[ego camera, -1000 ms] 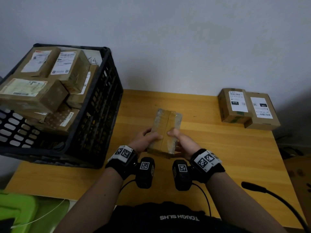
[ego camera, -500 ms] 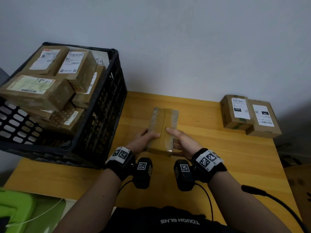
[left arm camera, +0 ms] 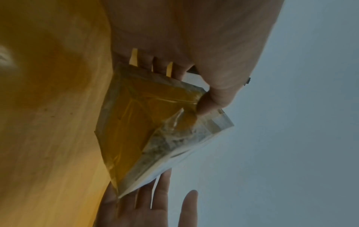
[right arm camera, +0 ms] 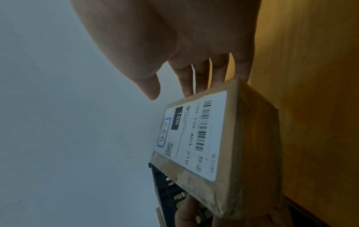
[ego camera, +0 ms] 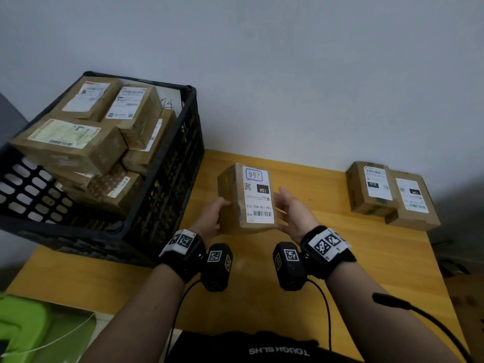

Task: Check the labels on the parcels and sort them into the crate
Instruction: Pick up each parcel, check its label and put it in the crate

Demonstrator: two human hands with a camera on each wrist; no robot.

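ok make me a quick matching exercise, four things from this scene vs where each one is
Things:
1. parcel marked 15H
2. black crate
3. pair of parcels
4. green object

Places:
A. bottom left corner of the head view
B. far right of the table, by the wall
C. between left hand and right hand
D. left end of the table, full of boxes

Pairs: 1-C, 2-D, 3-B, 4-A

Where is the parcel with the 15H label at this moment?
In the head view, the 15H parcel is held above the table's middle between left hand and right hand, right of the black crate.
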